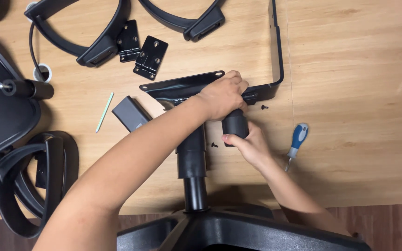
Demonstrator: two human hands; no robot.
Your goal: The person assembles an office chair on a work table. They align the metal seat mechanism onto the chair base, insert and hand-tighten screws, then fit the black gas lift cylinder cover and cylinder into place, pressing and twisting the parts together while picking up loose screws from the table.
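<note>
My left hand (222, 95) reaches across from the lower left and closes over the edge of a black metal seat plate (182, 86), which sits on top of an upright black gas cylinder (191, 158). Just below it, my right hand (252, 148) grips a short black cylindrical knob (234, 124) that points up toward the left hand. What lies under the left palm is hidden. A small black screw (264, 107) lies right of the hands, and another screw (214, 145) lies beside the cylinder. A screwdriver (296, 139) with a blue and white handle lies on the wooden table (350, 69), right of my right hand.
The black chair base (238, 232) is at the bottom edge. Two black hinge brackets (150, 56) and two curved armrests (84, 37) lie at the top. A grey box (130, 113) and a thin green stick (104, 111) lie left of the plate. A black chair back (1, 107) fills the left side.
</note>
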